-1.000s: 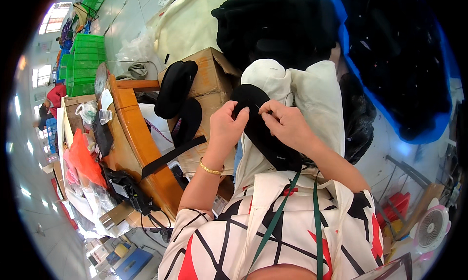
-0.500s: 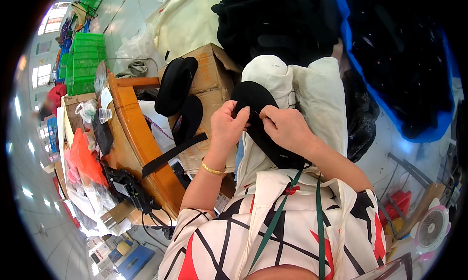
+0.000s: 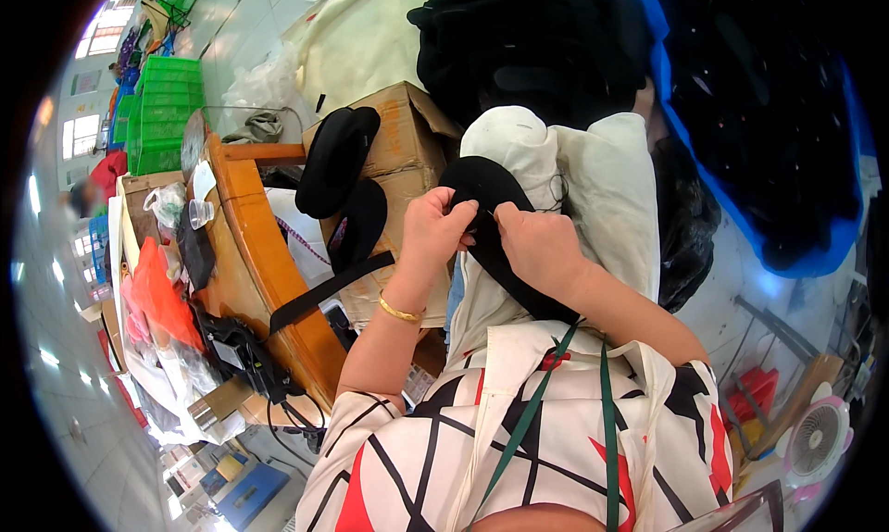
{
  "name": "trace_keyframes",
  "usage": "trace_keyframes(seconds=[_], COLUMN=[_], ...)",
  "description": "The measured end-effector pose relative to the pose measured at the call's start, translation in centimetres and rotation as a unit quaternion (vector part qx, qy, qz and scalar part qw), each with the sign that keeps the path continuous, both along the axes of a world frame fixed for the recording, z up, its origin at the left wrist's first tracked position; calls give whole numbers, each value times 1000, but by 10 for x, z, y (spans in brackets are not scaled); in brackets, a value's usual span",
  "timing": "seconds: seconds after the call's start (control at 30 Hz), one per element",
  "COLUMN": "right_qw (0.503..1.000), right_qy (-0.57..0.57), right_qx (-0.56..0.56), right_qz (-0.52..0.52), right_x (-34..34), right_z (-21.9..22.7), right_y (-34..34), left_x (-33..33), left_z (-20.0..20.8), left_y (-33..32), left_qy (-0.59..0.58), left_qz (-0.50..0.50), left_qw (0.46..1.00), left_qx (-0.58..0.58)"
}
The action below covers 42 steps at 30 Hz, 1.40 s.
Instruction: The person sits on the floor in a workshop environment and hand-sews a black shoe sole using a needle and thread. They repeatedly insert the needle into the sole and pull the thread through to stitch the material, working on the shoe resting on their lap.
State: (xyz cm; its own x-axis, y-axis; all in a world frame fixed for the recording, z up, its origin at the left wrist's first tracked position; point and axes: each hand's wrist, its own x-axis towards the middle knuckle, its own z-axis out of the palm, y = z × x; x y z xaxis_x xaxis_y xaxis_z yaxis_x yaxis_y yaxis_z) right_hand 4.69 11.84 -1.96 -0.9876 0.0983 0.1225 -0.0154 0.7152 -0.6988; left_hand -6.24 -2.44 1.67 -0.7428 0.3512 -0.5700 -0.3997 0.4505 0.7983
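Note:
Across my lap lies a long black cloth piece [image 3: 474, 173] with a rounded far end, shaped somewhat like a slipper. My left hand [image 3: 438, 226] pinches it between thumb and fingers near that end; a gold bangle circles the wrist. Just to the right, my right hand [image 3: 544, 245] is closed in a pinch over the piece, its fingertips close to the left thumb. Anything thin between the right fingertips is too small to make out. Beneath the black piece, a white cloth [image 3: 607, 171] covers my legs.
To the left stand a wooden frame [image 3: 245, 226] with a black strip [image 3: 329, 294] across it, cardboard boxes [image 3: 398, 134] and similar black pieces [image 3: 338, 157]. Ahead is a black cloth pile [image 3: 528, 50]. A blue-edged bag [image 3: 769, 254] of black pieces and a fan [image 3: 818, 439] are on the right.
My right hand has turned slightly, its back now more toward me, and its fingertips sit nearer the left thumb. The left hand keeps its pinch. The view has shifted a little.

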Motion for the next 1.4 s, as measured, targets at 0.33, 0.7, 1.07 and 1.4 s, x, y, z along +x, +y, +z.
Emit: trace_keyframes(seconds=[0.33, 0.7, 1.07, 1.4], right_qw=[998, 995, 998, 998], right_qy=[48, -13, 60, 25], right_qx=[33, 21, 14, -38], right_qz=[38, 94, 21, -34], right_x=[-4, -6, 0, -6], right_z=[-2, 11, -3, 4], right_y=[12, 30, 7, -5], left_x=[-4, -3, -9, -4], left_z=[11, 19, 9, -3], left_y=[4, 8, 2, -7], left_qy=[-41, -50, -125, -174], left_qz=[-14, -15, -21, 37], left_qw=[999, 999, 991, 974], left_qx=[-1, 1, 46, 137])
